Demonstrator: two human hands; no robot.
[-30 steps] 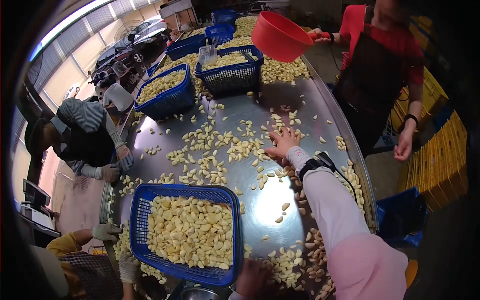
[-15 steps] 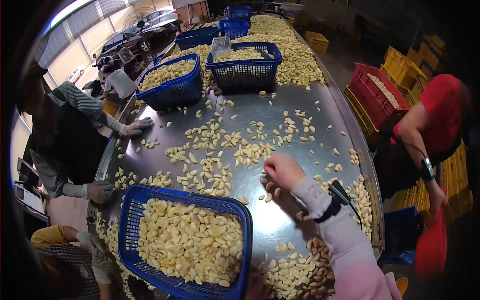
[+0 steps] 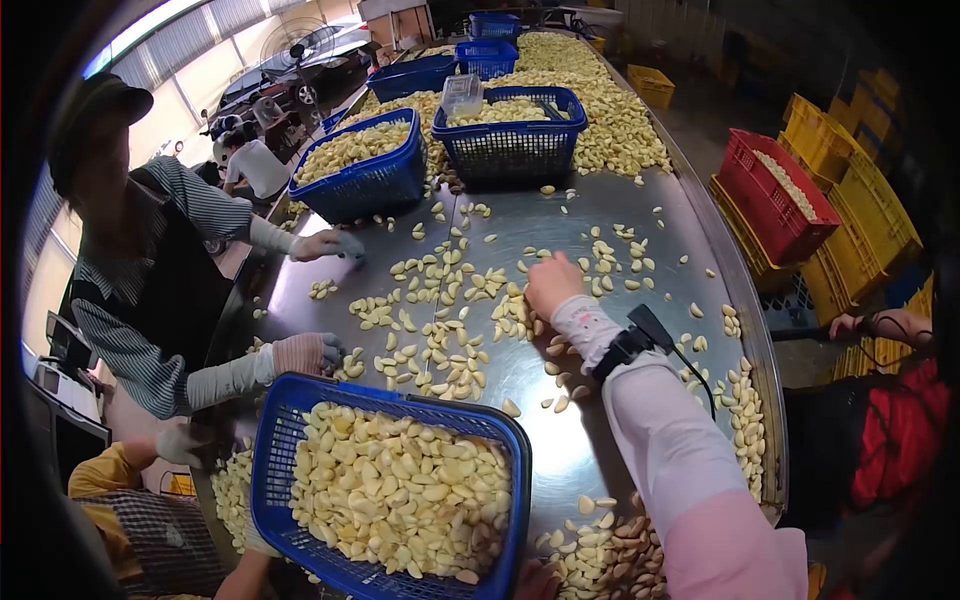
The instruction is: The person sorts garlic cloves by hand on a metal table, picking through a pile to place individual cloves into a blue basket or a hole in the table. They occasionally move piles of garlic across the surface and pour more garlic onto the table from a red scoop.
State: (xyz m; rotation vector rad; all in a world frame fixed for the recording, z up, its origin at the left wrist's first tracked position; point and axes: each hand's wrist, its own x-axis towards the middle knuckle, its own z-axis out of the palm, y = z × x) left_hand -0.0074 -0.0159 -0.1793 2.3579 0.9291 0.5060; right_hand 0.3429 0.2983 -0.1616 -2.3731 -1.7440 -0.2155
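Observation:
My right hand (image 3: 552,284) reaches far over the metal table, its fingers curled down among loose peeled garlic cloves (image 3: 455,340). Whatever lies under those fingers is hidden. Close in front of me stands a blue plastic basket (image 3: 268,470) heaped with cloves. My left hand (image 3: 538,580) shows only as a dark patch at the bottom edge, beside the basket's right corner; its fingers cannot be made out. Between my right sleeve and the basket lies a pile of cloves (image 3: 610,555), some browner than others.
Two filled blue baskets (image 3: 365,185) (image 3: 510,150) stand farther up the table, before a broad heap of garlic (image 3: 610,110). At left, a co-worker's gloved hands (image 3: 305,355) are over the table; another person sits below. Red (image 3: 770,200) and yellow crates (image 3: 870,225) are stacked at right.
My right hand has moved forward over the cloves. The co-worker at left has leaned in, both gloved hands farther over the table. The person in red at right has shifted lower.

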